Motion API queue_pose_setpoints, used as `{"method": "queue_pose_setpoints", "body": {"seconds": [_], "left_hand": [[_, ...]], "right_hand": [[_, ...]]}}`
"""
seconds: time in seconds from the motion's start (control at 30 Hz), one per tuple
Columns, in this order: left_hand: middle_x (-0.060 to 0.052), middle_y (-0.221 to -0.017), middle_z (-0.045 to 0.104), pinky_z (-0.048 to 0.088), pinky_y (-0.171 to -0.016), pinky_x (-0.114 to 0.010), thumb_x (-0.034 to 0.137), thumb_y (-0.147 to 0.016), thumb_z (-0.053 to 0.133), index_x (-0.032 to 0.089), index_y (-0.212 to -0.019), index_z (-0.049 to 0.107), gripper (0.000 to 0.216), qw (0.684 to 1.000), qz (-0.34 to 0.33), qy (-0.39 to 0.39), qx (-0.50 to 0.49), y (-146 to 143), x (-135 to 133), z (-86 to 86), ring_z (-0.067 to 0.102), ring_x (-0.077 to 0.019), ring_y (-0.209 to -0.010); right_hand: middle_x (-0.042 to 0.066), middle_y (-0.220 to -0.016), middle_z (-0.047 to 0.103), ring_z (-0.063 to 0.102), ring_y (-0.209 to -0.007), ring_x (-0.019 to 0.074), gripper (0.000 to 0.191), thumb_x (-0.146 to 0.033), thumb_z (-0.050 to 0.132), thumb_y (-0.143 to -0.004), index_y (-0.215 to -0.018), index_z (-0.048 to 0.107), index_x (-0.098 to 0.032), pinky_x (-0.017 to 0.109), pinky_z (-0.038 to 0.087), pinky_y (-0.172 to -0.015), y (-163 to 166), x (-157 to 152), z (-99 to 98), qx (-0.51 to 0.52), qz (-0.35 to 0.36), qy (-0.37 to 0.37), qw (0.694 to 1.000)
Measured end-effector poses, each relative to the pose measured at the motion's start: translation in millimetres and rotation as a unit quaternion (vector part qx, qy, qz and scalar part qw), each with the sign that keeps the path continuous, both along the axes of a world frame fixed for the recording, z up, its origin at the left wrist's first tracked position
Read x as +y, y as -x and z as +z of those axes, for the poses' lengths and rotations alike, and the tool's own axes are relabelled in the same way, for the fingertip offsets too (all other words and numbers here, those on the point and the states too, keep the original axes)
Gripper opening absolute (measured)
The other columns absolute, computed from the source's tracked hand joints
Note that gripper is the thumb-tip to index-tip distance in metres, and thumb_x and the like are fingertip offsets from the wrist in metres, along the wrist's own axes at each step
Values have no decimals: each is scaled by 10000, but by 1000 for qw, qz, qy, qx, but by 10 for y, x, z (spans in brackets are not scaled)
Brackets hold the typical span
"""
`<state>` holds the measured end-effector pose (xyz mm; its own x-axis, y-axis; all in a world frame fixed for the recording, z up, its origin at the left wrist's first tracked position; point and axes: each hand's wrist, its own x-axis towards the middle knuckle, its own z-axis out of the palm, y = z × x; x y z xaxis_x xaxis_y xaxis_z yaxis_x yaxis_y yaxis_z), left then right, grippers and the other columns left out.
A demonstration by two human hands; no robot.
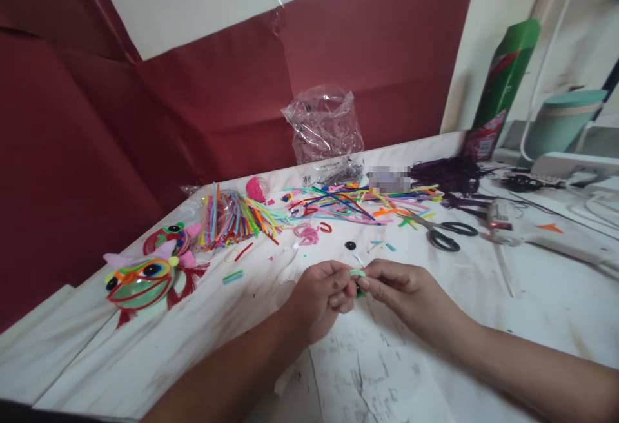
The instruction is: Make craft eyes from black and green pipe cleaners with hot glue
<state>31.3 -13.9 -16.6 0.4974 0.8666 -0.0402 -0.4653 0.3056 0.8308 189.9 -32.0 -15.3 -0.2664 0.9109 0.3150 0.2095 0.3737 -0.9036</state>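
My left hand (320, 298) and my right hand (402, 291) meet over the white table (532, 320), both pinching a short light-green pipe-cleaner piece (358, 273) between their fingertips. A small dark green bit shows just under it. Beyond my hands lie a black disc (350, 245), pink curled pieces (307, 233) and a spread of coloured pipe cleaners (353, 204).
Two decorated fish-like balls (145, 278) sit at the left. Scissors (445, 231) and a white glue gun (536, 233) lie at the right, near purple tassels (452, 178), a green packet (503, 88) and a teal cup (561, 123). A crumpled clear bag (323, 123) stands by the red backdrop.
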Motion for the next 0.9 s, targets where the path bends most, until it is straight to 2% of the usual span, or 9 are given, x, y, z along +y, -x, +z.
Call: {"method": "queue_pose_setpoints", "body": {"seconds": [0.1,0.2,0.3,0.43,0.6,0.67,0.77,0.9], "left_hand": [[12,-588,538,250,-447,-191,251,-665,718,110,-631,542,227,1000,18,7,-3,13,5,10,308,-12,-410],[3,-614,544,265,-467,-195,233,-700,688,106,-653,545,197,999,32,14,7,29,8,17,343,-19,-435],[-2,-622,544,284,-485,-205,220,-678,700,102,-664,558,185,1000,18,23,7,32,4,21,363,-27,-449],[-13,-637,556,332,-538,-236,232,-647,717,102,-649,567,198,999,2,31,17,21,-1,16,397,-45,-472],[-19,-597,554,353,-614,-269,303,-660,709,106,-611,568,246,997,10,-8,80,7,5,-14,455,-87,-532],[-12,-573,546,338,-618,-264,292,-637,726,102,-606,576,244,995,15,-24,96,2,2,-23,452,-90,-542],[-5,-541,536,314,-613,-257,298,-628,730,107,-598,572,249,995,24,-32,87,-9,-10,-21,442,-90,-541],[-3,-534,540,291,-586,-243,292,-624,736,113,-608,561,251,997,33,-31,60,-33,-37,-5,432,-82,-522]], "right_hand": [[20,-728,646,584,-696,172,230,-414,514,-818,-829,621,-211,291,457,-643,-22,40,-38,-13,-16,4,1000],[34,-801,653,585,-725,175,217,-377,513,-825,-920,602,-203,305,462,-661,-52,63,-51,-42,-66,-45,996],[23,-750,634,572,-679,157,163,-329,491,-843,-840,593,-203,292,455,-634,-72,62,-47,-70,-62,-86,992],[7,-656,578,534,-602,136,182,-274,423,-876,-759,540,-198,270,438,-572,-73,65,-55,-109,-53,-112,986],[32,-673,542,517,-620,142,179,-204,368,-886,-752,485,-186,264,433,-560,-71,77,-76,-165,-33,-236,957],[38,-677,542,518,-638,148,178,-188,364,-887,-762,491,-182,267,436,-575,-75,71,-78,-173,-27,-259,950],[35,-686,548,522,-652,145,176,-174,371,-886,-774,506,-182,265,434,-596,-70,38,-74,-168,-20,-259,951],[14,-684,554,526,-628,124,163,-190,402,-878,-756,510,-193,242,426,-583,-21,-36,-59,-119,-30,-210,970]]}}
